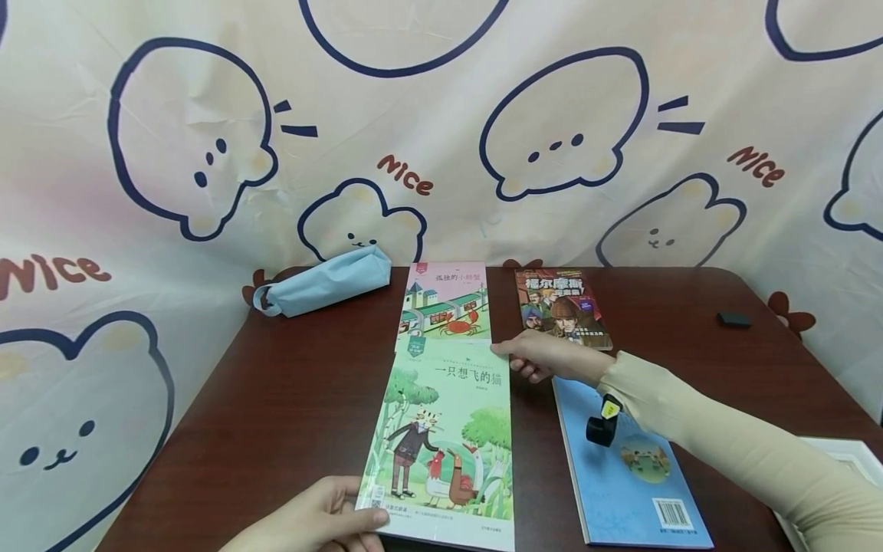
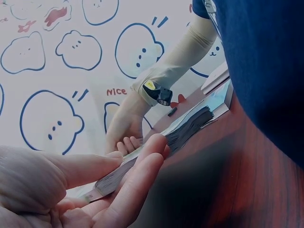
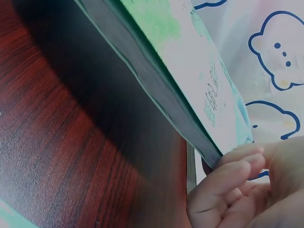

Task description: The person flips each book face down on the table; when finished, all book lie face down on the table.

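Both hands hold a green picture book with a cat and birds on its cover. My left hand pinches its lower left corner, thumb on top. At the upper right corner, my right hand grips the edge between thumb and curled fingers. In the right wrist view the green book is lifted off the table, with a dark shadow beneath. Its far end overlaps a pink-topped book showing a train and a crab. The left wrist view shows the page edges between thumb and fingers.
Under the right forearm lies a blue book, back cover up. A comic-style book is beyond the right hand. A light blue pouch lies back left, a small black object back right. A white-framed item sits at the right edge.
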The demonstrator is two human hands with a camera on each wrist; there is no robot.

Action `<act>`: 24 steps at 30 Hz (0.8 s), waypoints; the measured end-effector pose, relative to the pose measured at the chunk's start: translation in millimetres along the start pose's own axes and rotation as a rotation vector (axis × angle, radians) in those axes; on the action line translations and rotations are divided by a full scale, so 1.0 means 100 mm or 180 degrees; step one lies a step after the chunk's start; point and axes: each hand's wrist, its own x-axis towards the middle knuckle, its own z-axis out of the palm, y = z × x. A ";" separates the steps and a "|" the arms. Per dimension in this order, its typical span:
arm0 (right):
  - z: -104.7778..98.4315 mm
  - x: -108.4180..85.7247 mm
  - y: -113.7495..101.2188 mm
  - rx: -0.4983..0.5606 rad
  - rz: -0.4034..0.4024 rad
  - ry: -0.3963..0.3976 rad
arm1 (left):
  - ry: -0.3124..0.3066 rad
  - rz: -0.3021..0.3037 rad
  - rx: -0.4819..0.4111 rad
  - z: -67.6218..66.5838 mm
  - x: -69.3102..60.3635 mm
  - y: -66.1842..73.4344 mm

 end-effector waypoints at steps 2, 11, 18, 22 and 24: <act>0.00 -0.01 0.01 0.0028 0.0004 -0.0013 | 0.0012 -0.0026 0.0018 0.01 0.00 0.02; 0.02 0.03 0.01 0.0028 0.0019 0.0015 | 0.0090 -0.0007 0.0083 0.02 -0.02 0.04; 0.01 0.03 0.02 -0.0021 0.0042 0.0088 | 0.0027 -0.0021 0.0030 0.02 -0.01 0.07; -0.01 0.04 0.03 -0.0063 0.0004 0.0131 | 0.0027 -0.0009 0.0015 0.02 -0.01 0.10; -0.02 0.04 0.03 -0.0081 -0.0006 0.0165 | 0.0042 0.0007 0.0015 0.03 0.00 0.10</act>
